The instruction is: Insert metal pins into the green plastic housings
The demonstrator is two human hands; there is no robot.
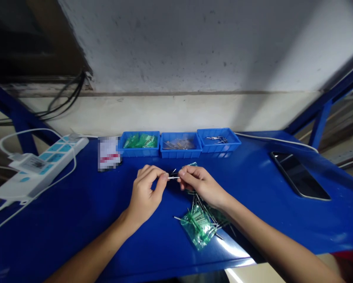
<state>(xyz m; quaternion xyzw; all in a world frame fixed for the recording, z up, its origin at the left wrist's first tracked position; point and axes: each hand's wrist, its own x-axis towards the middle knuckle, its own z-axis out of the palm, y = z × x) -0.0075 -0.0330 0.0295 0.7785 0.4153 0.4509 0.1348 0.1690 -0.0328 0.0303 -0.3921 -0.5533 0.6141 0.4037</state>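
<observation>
Between my two hands a thin silvery metal rod [173, 178] is held level above the table. My left hand [148, 190] pinches its left end between thumb and forefinger. At the other end my right hand [201, 184] is closed on it, with the fingertips partly hiding it. Beneath and in front of my right hand lies a loose pile of metal rods [198, 200]. On the pile's near side rests a clear green plastic bag [198, 228] with thin pieces inside. The rod's exact kind is too small to make out.
Three blue bins stand along the wall: one with green bags [141, 153], a middle bin [181, 154] with small parts, a right bin [220, 147] with metal rods. A phone [302, 177] lies right; a power strip [43, 165] with white cables lies left, near a blurred packet [109, 153].
</observation>
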